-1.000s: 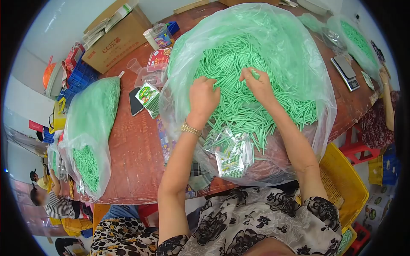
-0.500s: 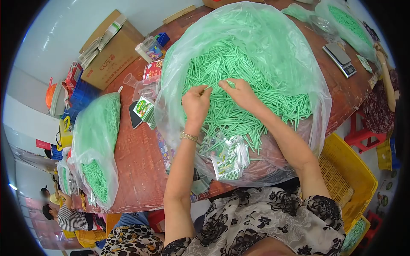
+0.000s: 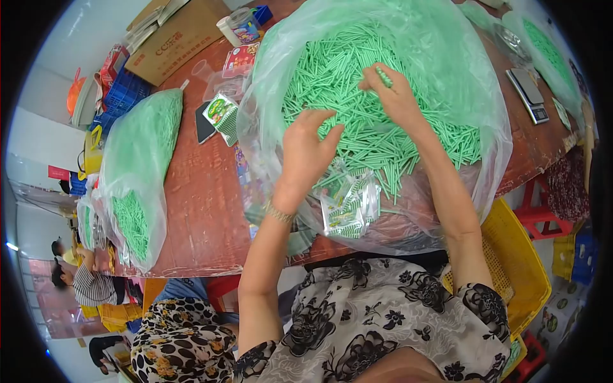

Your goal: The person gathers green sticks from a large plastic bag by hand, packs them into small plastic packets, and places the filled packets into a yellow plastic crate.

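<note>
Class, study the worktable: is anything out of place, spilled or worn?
Nothing looks badly wrong. Some green sticks stray from the heap in the large open bag, reaching the printed packets, which lie crookedly on its plastic. The red tabletop looks scuffed, with pale marks.
</note>
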A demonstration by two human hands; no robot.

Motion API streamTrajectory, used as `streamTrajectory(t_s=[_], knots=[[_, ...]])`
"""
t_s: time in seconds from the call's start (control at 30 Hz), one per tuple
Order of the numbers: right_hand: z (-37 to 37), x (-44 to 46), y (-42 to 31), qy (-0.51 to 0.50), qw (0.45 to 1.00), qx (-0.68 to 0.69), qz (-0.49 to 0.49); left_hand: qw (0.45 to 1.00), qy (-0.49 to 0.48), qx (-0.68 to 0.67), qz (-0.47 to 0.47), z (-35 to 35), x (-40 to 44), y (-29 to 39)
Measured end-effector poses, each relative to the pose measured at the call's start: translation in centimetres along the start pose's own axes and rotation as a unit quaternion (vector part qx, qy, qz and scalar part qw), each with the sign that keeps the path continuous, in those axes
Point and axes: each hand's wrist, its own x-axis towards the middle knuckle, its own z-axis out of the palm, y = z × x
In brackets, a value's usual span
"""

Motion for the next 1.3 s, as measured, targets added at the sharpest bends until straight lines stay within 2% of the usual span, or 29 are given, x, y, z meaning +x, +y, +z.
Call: streamTrajectory(t_s=[0.03,0.07,0.1,0.13,0.17,0.23,0.27,0.33,0.37,0.5,0.53,0.57,0.6,0.63,0.67,0.7,0.73,0.83,0.9,0.93,0.97,1.03,1.07,1.13,1.17,1.2,1.23,1.27,1.3], knots=[[-0.4,-0.1,-0.7,-0.034,0.996,0.079,0.014,0.998,-0.038,0.001,-0.045,-1.1,-0.8,-0.1],[-0.6,-0.6,-1.3,-0.035,0.996,0.081,0.012,0.996,-0.063,-0.005,-0.061,-1.8,-1.9,-0.5],[-0.7,-1.5,-1.8,-0.053,0.996,0.039,0.059,0.996,-0.064,-0.003,-0.06,-2.5,-3.0,-0.6],[-0.7,-2.2,-2.2,-0.069,0.992,-0.005,0.106,0.991,-0.121,0.059,-0.02,-3.1,-4.0,-0.6],[-0.3,-3.0,-1.3,-0.064,0.996,-0.009,0.059,0.977,-0.177,0.119,0.022,-3.4,-4.8,-0.6],[-0.6,-4.6,-2.1,-0.101,0.99,-0.067,0.068,0.971,-0.188,0.144,0.03,-2.7,-5.9,-0.5],[-1.1,-4.9,-0.9,-0.147,0.982,-0.1,0.067,0.973,-0.17,0.15,0.043,-2.1,-6.3,-0.7],[-1.2,-5.7,-0.6,-0.139,0.983,-0.093,0.079,0.975,-0.149,0.152,0.058,-1.3,-6.3,-1.6],[-0.9,-6.4,-0.7,-0.122,0.987,-0.08,0.064,0.966,-0.169,0.185,0.071,-1.0,-5.8,-2.3],[-0.9,-7.7,-1.9,-0.167,0.979,-0.05,0.109,0.947,-0.189,0.247,0.075,-0.7,-3.1,-2.6],[-0.5,-8.1,-2.0,-0.176,0.976,-0.097,0.084,0.947,-0.19,0.248,0.075,-0.6,-2.2,-2.9],[-0.1,-8.6,-2.1,-0.184,0.971,-0.143,0.06,0.961,-0.106,0.24,0.082,-0.6,-1.4,-3.2],[0.4,-9.0,-2.7,-0.195,0.934,-0.3,0.004,0.969,-0.022,0.229,0.089,-0.6,-0.9,-3.5],[0.9,-9.6,-2.4,-0.217,0.915,-0.339,-0.003,0.966,0.023,0.246,0.076,-0.9,-0.5,-3.5],[1.5,-10.1,-2.1,-0.237,0.895,-0.378,-0.013,0.966,0.025,0.245,0.079,-1.0,-0.5,-3.3],[2.0,-10.2,-3.2,-0.272,0.877,-0.396,0.022,0.977,0.038,0.198,0.072,-1.3,-1.0,-3.2],[2.2,-10.5,-3.2,-0.271,0.878,-0.394,0.02,0.985,0.05,0.152,0.063,-1.7,-1.8,-3.0],[2.4,-10.9,-2.3,-0.267,0.873,-0.407,0.016,0.994,-0.031,0.089,0.056,-2.0,-5.6,-1.3],[2.1,-10.8,-1.1,-0.234,0.912,-0.336,0.006,0.993,-0.05,0.09,0.062,-1.6,-7.8,-1.0],[1.7,-10.3,-2.0,-0.215,0.922,-0.318,0.048,0.993,-0.064,0.086,0.057,-1.3,-8.7,-0.7],[1.3,-9.8,-2.2,-0.215,0.922,-0.319,0.048,0.992,-0.077,0.081,0.053,-1.0,-9.2,-0.8],[-0.1,-8.9,-2.1,-0.049,0.952,-0.303,0.009,0.99,-0.088,0.096,0.058,-0.5,-9.4,-1.1],[-0.8,-8.6,-2.3,-0.049,0.951,-0.306,0.009,0.989,-0.079,0.108,0.068,-0.4,-9.2,-1.1],[-1.8,-8.5,-2.6,0.023,0.94,-0.341,0.017,0.987,-0.073,0.118,0.083,-0.2,-8.4,-0.9],[-2.1,-8.7,-2.4,0.062,0.959,-0.275,0.019,0.988,-0.04,0.121,0.092,-0.1,-7.8,-0.8],[-2.3,-9.0,-2.8,0.067,0.958,-0.279,0.018,0.987,-0.007,0.123,0.1,0.0,-7.3,-0.6],[-2.4,-9.5,-3.4,0.087,0.985,-0.117,0.087,0.986,0.021,0.136,0.092,0.1,-6.9,-0.2],[-2.4,-10.3,-4.1,0.103,0.982,0.049,0.154,0.987,0.019,0.132,0.094,0.4,-6.6,0.5],[-2.0,-11.2,-5.0,0.108,0.968,0.096,0.205,0.996,-0.002,-0.049,-0.078,0.8,-6.1,1.7]])
